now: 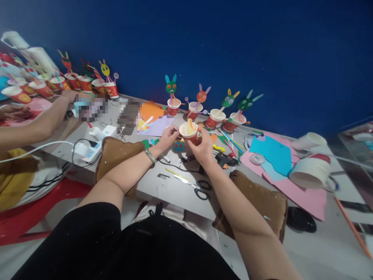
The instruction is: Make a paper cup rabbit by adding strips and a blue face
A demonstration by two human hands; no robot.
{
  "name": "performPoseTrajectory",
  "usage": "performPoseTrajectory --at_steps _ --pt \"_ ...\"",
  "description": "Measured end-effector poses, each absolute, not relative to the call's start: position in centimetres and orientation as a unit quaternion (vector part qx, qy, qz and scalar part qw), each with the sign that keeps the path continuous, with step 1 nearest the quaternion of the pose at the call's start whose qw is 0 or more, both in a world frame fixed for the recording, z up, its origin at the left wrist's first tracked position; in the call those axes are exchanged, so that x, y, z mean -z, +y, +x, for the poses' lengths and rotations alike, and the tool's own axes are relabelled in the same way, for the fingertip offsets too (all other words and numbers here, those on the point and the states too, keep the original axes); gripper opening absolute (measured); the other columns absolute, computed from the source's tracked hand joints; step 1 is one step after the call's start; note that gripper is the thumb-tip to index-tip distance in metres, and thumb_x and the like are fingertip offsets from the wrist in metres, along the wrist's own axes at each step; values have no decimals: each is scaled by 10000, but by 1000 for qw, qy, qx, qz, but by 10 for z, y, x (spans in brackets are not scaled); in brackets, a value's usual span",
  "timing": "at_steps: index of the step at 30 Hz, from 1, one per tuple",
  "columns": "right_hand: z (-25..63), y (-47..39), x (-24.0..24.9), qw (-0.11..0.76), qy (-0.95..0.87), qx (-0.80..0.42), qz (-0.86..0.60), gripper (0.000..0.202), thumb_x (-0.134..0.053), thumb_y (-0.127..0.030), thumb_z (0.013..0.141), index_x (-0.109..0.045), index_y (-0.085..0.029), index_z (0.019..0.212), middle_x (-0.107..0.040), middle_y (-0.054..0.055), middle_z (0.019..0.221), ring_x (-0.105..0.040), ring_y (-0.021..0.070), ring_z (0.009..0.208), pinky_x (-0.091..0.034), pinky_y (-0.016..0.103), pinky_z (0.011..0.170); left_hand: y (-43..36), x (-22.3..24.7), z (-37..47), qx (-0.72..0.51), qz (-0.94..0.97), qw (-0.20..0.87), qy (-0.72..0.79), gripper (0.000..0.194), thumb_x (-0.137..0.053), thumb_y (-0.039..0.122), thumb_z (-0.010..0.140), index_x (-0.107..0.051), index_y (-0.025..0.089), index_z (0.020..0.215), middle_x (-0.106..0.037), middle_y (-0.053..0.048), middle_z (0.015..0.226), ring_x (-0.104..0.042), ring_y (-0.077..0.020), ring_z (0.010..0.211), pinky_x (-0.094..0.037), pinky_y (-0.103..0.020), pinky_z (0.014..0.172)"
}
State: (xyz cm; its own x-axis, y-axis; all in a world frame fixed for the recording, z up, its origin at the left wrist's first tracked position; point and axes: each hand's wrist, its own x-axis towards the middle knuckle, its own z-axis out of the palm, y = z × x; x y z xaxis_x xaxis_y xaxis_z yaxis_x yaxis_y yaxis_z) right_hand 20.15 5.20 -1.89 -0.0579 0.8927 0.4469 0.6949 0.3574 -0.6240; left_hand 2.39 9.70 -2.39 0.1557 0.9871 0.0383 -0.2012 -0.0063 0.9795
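Note:
A red-and-white paper cup (189,136) is held above the table, with a yellow strip (190,125) standing up inside it. My right hand (204,147) wraps its fingers and thumb around the cup's right side. On the other side, my left hand (169,139) has its fingertips pinched together by the rim; what they hold is too small to make out. Just below the cup lies a blue paper face (178,146) with orange eyes. Scissors (192,186) with black handles and a yellow pencil (177,174) lie nearer to me. A black glue gun (225,159) rests beside my right wrist.
Finished cups with paper rabbit heads (171,87) line the blue wall. Pink paper (311,198), blue paper (271,151) and a large paper roll (310,173) are at right. A power strip (93,149) with cables sits left, near another person's arm (40,120). Brown cushions (119,155) overlap the front edge.

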Motion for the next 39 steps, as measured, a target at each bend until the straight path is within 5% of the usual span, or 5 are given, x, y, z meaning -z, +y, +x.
performPoseTrajectory --at_steps 7,12,20,35,39 --pt "240 12 6 365 -678 -129 -624 884 -752 -515 877 -467 -138 1624 -599 264 1549 -709 231 778 -617 474 864 86 0 26 -479 433 641 414 143 -612 210 958 -484 217 897 -705 44 748 -731 -103 680 -572 -237 700" --pt "313 -37 -2 159 -601 -11 -783 511 -604 -463 1003 -710 -93 1339 -700 260 1368 -678 358 1222 -518 496 1060 80 -7 29 -487 414 650 410 175 -628 243 955 -469 224 883 -690 53 726 -693 -89 632 -540 -215 643" --pt "354 -52 -6 17 -510 -70 -857 558 -480 -534 1085 -821 -114 947 -799 275 1126 -748 353 1099 -504 396 871 76 -10 34 -468 417 663 409 176 -632 262 944 -468 227 891 -677 62 697 -685 -91 600 -523 -209 611" --pt "331 -25 -5 23 -593 -54 -803 462 -573 -515 1031 -729 -204 727 -748 204 799 -728 369 848 -459 435 717 114 -42 -9 -502 488 624 347 120 -589 229 1016 -523 226 916 -713 -26 837 -776 -174 941 -613 -302 793" --pt "280 -15 -11 76 -637 -15 -767 294 -695 -361 964 -639 -205 721 -735 248 916 -693 414 1053 -463 528 917 120 -51 -24 -544 468 597 359 137 -482 200 1066 -493 213 931 -636 -16 806 -762 -175 1011 -593 -309 846"
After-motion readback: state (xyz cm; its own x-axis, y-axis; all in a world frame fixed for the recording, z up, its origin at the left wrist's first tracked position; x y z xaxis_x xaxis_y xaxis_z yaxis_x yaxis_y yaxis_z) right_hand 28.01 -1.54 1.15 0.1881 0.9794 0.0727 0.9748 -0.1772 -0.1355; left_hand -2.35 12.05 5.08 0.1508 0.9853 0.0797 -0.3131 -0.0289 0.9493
